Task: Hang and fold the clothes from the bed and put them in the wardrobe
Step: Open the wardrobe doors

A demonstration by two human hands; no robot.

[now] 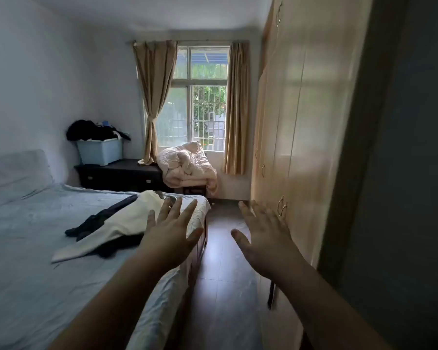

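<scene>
Bedroom viewed from the head camera, with 2 bare forearms extended forward. Left hand [171,232] was spread wide, fingers straight, held above the near corner of the bed [23,274] and holding nothing. Right hand [261,238] was likewise spread and empty, raised over the floor [220,286] between bed and wardrobe [301,122]. Clothes for the task lay on the blue sheet just beyond the left hand: a cream garment [127,223] draped across a dark garment [91,223], both loosely crumpled. All visible wardrobe doors stood closed. Other items: a blue bin [99,152] heaped with dark clothing on a dark dresser [119,175], a bundled quilt [187,165] below the window [202,97].

Judged stage: the very start, with nothing yet picked up, folded or hung. The next move would call for reaching the left hand down to the cream garment, lifting it free of the dark one, and opening a wardrobe door.
</scene>
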